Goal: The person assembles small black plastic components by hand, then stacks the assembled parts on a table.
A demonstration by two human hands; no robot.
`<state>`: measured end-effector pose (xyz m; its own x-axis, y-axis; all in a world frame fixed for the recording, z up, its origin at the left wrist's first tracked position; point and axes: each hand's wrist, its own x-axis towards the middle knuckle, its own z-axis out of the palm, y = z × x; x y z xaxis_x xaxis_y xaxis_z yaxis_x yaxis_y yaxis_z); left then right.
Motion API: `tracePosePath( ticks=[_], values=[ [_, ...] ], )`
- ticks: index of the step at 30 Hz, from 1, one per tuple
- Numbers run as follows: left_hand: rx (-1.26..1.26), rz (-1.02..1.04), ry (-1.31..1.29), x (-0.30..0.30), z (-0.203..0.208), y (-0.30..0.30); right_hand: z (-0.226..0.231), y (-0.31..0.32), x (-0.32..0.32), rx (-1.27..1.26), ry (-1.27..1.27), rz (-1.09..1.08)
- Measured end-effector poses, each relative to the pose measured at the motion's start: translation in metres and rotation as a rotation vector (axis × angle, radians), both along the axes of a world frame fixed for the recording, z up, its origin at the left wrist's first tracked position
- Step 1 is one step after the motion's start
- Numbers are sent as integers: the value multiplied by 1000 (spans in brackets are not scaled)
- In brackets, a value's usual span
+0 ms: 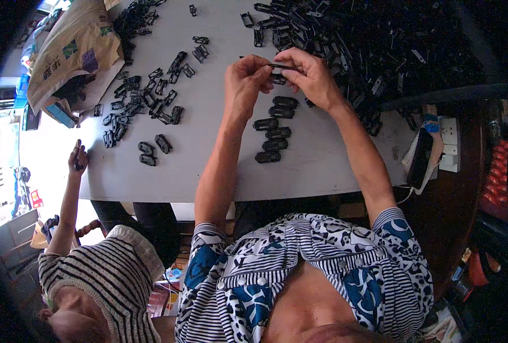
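My left hand (247, 83) and my right hand (312, 79) meet over the upper middle of the table. Between their fingertips is a thin black plastic strip (280, 66), pinched from both sides. Just below it, partly hidden by the fingers, shows a small black plastic frame (278, 79); whether it is held or lies on the table I cannot tell. Nearer me, several black car-shaped plastic pieces (271, 156) lie in a loose column on the grey table (219, 177).
A big heap of black plastic parts (374, 40) covers the far right. More black frames (134, 108) lie scattered left, beside a brown paper sack (74, 51). A co-worker's hand (78, 158) is at the left edge. A black phone (419, 157) leans near white sockets (450, 143).
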<state>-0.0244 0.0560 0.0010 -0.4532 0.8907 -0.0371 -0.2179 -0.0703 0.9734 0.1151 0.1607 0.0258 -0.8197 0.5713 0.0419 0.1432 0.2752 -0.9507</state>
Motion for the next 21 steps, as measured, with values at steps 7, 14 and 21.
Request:
tracePosePath(
  ticks=[7,14,21],
  values=[
    [-32,55,-196,-4,1,-2,4,-5,12,778,224,5],
    [-16,25,-354,8,3,-1,0,-22,7,492,228,-136],
    [-45,-104,-367,5,5,-6,-7,-3,10,700,177,-18]
  ],
)
